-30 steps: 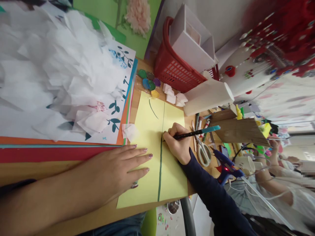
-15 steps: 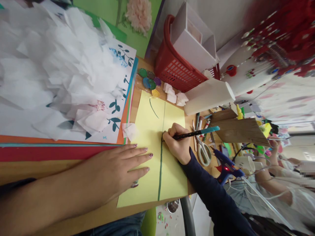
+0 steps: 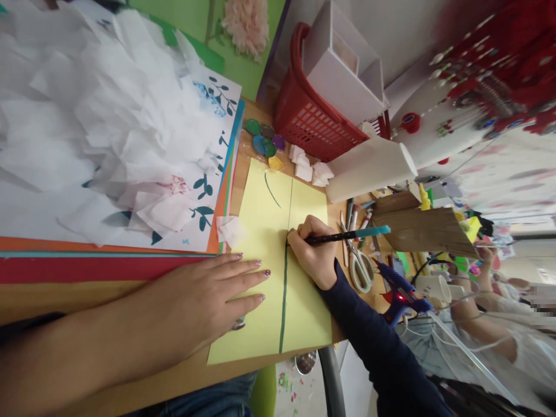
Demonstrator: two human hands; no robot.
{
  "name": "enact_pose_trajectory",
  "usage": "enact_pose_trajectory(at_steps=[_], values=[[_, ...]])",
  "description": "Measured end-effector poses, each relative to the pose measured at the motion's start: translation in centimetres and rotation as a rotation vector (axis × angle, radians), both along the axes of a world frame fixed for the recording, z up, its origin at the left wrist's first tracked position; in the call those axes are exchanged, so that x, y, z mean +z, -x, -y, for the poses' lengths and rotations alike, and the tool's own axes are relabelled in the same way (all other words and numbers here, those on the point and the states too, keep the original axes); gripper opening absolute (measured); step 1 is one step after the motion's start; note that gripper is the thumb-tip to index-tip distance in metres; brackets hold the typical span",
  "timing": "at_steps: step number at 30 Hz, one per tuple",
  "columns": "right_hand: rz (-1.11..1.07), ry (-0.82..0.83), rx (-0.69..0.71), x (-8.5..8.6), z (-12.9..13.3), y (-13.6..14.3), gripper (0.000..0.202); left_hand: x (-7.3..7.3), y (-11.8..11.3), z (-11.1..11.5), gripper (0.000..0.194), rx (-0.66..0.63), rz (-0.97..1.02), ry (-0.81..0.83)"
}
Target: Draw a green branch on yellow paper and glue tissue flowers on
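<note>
My left hand (image 3: 217, 295) lies flat with its fingers spread on a yellow sheet of paper (image 3: 252, 249). Held in my right hand (image 3: 317, 255) is a slim paintbrush (image 3: 339, 237) with a black speckled handle and a light blue end; my fingers hide its tip. A dark green line (image 3: 284, 301) runs from the sheet's near edge up to my right fingertips. Past them it continues as a thin line, with a short curved green stroke (image 3: 271, 188) beside it. A crumpled white paper piece (image 3: 230, 230) sits by the sheet's left edge.
On the left, white paper petals (image 3: 104, 110) cover stacked coloured sheets. Beyond the yellow sheet are paint pots (image 3: 263, 145), folded white papers (image 3: 304, 165) and a red basket (image 3: 321, 119). To the right lie scissors (image 3: 361, 272) and a blue glue gun (image 3: 399, 292). Another person's arm (image 3: 484, 324) shows at far right.
Almost nothing differs. The view has shifted very slightly; my right hand stays at the end of the thick green line, and my left hand remains flat.
</note>
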State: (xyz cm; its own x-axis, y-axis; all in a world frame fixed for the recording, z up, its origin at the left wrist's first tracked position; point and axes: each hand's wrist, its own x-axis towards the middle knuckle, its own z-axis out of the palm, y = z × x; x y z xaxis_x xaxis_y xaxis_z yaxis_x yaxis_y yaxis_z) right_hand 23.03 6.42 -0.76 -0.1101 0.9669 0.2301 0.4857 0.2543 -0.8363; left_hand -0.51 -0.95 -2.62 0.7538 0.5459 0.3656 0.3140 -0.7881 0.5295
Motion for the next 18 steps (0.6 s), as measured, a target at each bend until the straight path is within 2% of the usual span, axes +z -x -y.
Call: enact_pose_trajectory(at_steps=[4, 12, 18], values=[[-0.026, -0.024, -0.043, -0.20, -0.10, -0.19, 0.036, 0.00, 0.07, -0.05, 0.030, 0.020, 0.023, -0.013], [0.007, 0.033, 0.004, 0.46, 0.11, 0.18, 0.034, 0.13, -0.11, -0.10, 0.031, 0.037, 0.003, -0.037], [0.026, 0.021, 0.000, 0.08, 0.01, -0.09, 0.034, 0.09, 0.07, -0.12, 0.029, 0.012, 0.038, -0.024]])
